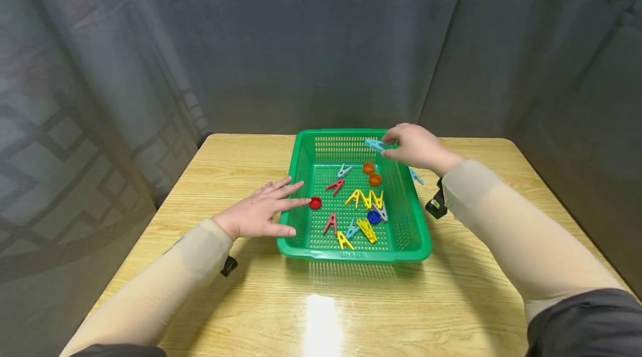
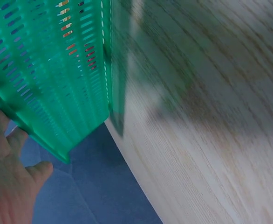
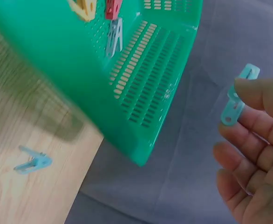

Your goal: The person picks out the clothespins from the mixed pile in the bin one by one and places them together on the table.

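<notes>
A light blue clothespin (image 1: 375,145) is pinched between the thumb and fingers of my right hand (image 1: 415,146), over the far right part of the green basket (image 1: 351,255). In the right wrist view this clothespin (image 3: 239,95) shows against the curtain. My left hand (image 1: 262,209) is spread, its fingers over the basket's left rim; whether they touch it I cannot tell. Inside the basket lie yellow clothespins (image 1: 366,230), red clothespins (image 1: 335,186), pale clothespins (image 1: 344,171), a blue clothespin (image 1: 352,228), a red cap (image 1: 315,203), orange caps (image 1: 375,180) and a dark blue cap (image 1: 373,217).
Another light blue clothespin (image 1: 416,176) lies on the wooden table (image 1: 241,167), just right of the basket; the right wrist view shows it too. A grey curtain (image 1: 321,56) hangs behind the table and along both sides.
</notes>
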The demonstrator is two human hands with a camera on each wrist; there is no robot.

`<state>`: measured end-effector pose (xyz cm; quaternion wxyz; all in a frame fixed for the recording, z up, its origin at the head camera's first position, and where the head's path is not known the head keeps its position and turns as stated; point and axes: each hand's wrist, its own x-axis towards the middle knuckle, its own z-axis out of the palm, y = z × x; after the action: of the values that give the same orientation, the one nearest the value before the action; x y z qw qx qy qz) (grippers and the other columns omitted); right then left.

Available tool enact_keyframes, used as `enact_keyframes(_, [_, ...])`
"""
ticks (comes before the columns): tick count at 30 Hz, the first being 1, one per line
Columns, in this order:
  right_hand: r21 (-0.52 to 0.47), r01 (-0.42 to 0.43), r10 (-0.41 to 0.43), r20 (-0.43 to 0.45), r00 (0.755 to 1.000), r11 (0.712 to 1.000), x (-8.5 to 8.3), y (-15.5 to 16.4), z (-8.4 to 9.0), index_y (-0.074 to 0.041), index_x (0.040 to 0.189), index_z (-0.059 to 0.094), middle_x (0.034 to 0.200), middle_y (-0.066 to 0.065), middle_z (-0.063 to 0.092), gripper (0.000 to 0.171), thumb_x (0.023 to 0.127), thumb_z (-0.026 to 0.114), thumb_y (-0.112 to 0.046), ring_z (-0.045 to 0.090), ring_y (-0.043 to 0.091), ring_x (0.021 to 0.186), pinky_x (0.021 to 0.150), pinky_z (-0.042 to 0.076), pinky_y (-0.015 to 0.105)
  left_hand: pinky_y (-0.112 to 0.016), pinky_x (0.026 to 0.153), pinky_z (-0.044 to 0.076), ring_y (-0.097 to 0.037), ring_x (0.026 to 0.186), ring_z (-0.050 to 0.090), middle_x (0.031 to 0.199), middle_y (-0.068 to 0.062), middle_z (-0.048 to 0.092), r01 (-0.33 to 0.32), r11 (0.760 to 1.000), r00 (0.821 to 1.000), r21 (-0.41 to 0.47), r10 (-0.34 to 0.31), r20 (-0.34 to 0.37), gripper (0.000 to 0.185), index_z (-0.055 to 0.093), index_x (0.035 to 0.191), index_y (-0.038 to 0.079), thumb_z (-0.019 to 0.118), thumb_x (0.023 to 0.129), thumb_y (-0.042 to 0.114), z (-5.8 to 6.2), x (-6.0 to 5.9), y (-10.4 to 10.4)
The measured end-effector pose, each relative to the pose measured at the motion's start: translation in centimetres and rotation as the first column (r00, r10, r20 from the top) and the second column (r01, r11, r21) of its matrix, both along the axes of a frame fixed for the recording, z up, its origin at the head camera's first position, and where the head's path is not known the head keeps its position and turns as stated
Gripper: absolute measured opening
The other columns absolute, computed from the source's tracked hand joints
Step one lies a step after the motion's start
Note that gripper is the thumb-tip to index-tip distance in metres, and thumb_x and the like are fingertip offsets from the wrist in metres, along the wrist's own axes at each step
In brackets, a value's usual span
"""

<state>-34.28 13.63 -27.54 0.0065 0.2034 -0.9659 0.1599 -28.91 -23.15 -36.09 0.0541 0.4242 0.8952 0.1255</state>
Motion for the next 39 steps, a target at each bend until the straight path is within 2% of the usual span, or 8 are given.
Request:
enact_keyframes(8, [-0.077,0.125,-0.126,0.002,0.992,0.989,0.3,2.9,-0.6,0.002,0.120,0.062,0.115,0.022,0.059,0.037,0.093,0.061,-0.023,0.053,0.036,0.104,0.088,0.043,0.052,-0.058,0.113,0.008,-0.028,0.147,0.002,0.161,-0.003,0.016,-0.004,1.000,1.000,0.003,0.004,0.002,0.071,0.039,0.148,0.030,0.061,0.087,0.056,-0.1,0.0,0.2])
enact_keyframes(15, [-0.116,0.196,-0.195,0.018,0.981,0.974,0.6,5.6,-2.2,0.005,0.119,0.061,0.116,0.025,0.057,0.039,0.095,0.058,-0.025,0.052,0.039,0.105,0.085,0.043,0.055,-0.055,0.115,0.007,-0.026,0.148,0.000,0.161,0.003,0.011,-0.013,1.000,1.000,-0.007,0.013,0.015,0.072,0.037,0.149,0.032,0.060,0.087,0.057,-0.2,0.0,0.4])
enact_keyframes(23, [-0.091,0.288,-0.277,0.114,0.954,0.953,1.0,8.9,-4.5,0.009,0.127,0.053,0.122,0.032,0.052,0.052,0.096,0.054,-0.033,0.052,0.045,0.107,0.083,0.043,0.058,-0.055,0.114,0.007,-0.028,0.147,0.000,0.161,0.002,0.011,-0.012,1.000,1.000,0.000,0.012,0.014,0.071,0.038,0.149,0.030,0.062,0.087,0.055,-0.4,0.0,0.4])
enact_keyframes(32, [-0.055,0.376,-0.364,0.159,0.918,0.925,1.6,11.1,-7.0,0.014,0.128,0.049,0.123,0.034,0.052,0.054,0.097,0.052,-0.031,0.053,0.047,0.106,0.084,0.044,0.058,-0.058,0.113,0.009,-0.027,0.147,0.001,0.161,0.001,0.013,-0.011,1.000,1.000,0.011,0.010,0.023,0.070,0.039,0.148,0.030,0.060,0.087,0.058,-0.4,0.1,0.3])
enact_keyframes(39, [-0.029,0.394,-0.382,0.193,0.904,0.918,1.3,11.3,-8.9,0.013,0.124,0.052,0.116,0.031,0.057,0.051,0.095,0.051,-0.028,0.056,0.036,0.089,0.072,0.046,0.047,-0.059,0.113,0.010,-0.029,0.147,0.002,0.161,-0.002,0.015,-0.003,1.000,1.000,0.015,0.003,0.015,0.070,0.039,0.148,0.029,0.059,0.087,0.058,-0.4,0.0,0.3])
